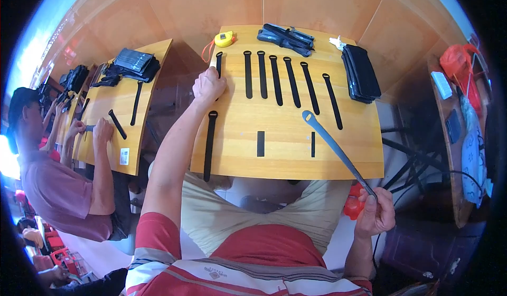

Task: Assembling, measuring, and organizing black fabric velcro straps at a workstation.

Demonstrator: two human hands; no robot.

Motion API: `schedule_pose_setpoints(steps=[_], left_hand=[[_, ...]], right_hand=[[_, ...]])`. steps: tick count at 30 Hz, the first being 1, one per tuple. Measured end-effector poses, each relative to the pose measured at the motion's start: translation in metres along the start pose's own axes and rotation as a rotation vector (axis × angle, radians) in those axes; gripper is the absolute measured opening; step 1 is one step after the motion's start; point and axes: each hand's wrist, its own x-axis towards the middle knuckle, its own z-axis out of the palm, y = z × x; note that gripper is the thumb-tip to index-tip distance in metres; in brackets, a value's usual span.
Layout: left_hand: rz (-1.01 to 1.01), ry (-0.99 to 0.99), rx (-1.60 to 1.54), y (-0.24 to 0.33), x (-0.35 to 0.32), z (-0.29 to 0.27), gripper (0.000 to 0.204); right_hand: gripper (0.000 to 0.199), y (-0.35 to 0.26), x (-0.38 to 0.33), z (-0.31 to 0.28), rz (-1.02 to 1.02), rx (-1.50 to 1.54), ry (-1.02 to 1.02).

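Brightly lit table [237,137], white glare at far left, straight edges bowed, black fisheye corners

From where I stand, the left hand [208,85] covers the lower part of a black strap [219,59] at upper centre-left, and its own fingertips are lost to me. Lower right, the right hand [377,214] hides part of the held strap [338,151] and blocks some of a red object [353,203]. The tabletop [285,161] conceals the knees. In the top-centre bundle [286,38], pieces overlap too much to count. At left, the co-worker's fingers partly cover a small strip [90,128]; red clutter [60,251] at lower left is too small and blurred to name.
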Motion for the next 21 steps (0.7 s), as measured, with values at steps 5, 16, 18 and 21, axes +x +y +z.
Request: schedule_pose_setpoints(steps=[5,16,18,21], left_hand=[[0.042,-0.049,0.034,0.002,0.003,-0.003,0.03],[0.196,0.0,0.128,-0.001,-0.003,0.01,0.037],[0.229,0.008,0.141,-0.005,0.0,0.011,0.037],[0.287,0.068,0.14,-0.009,0.0,0.01,0.033]], right_hand=[[0.014,-0.001,0.002,-0.006,-0.04,-0.053,-0.023],[0.013,0.005,-0.011,-0.011,0.043,0.015,0.043],[0.014,0.007,-0.01,-0.01,0.032,0.006,0.024],[0.014,0.005,-0.008,-0.011,-0.01,0.0,-0.011]])
